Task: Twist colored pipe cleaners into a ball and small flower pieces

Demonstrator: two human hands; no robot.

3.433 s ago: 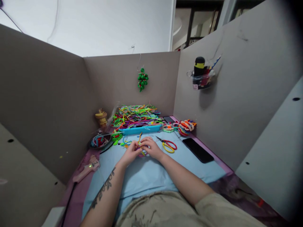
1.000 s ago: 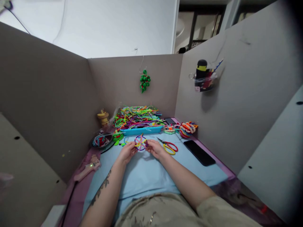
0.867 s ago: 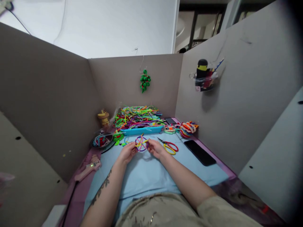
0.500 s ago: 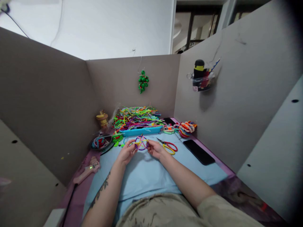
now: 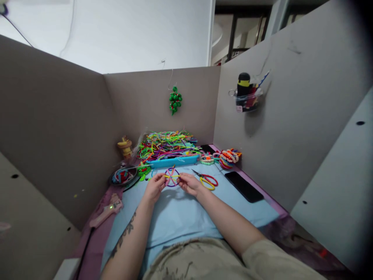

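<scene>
A round purple ring (image 5: 172, 186) crossed inside by pink and yellow strips, which look like fuzzy pipe cleaners, is held up over the light blue cloth (image 5: 180, 217). My left hand (image 5: 155, 186) pinches its left edge between thumb and fingers. On the opposite edge, my right hand (image 5: 189, 183) pinches it where the yellow strip ends. Scissors (image 5: 207, 181) with one red and one yellow handle lie just right of my right hand. Behind the ring stands a blue tray (image 5: 175, 161) heaped with many-coloured pipe cleaners (image 5: 169, 144).
A pink glue gun (image 5: 107, 213) with a green light lies at left, near a dark bowl (image 5: 134, 179) of coloured pieces. A black phone (image 5: 244, 187) rests at right. Colourful fuzzy figures (image 5: 229, 158) sit at back right. Grey panels (image 5: 163, 89) enclose the table.
The ring has turned slightly in my hands, so its yellow strip now runs nearly level across it. Both hands keep their pinch. The whole view has shifted slightly.
</scene>
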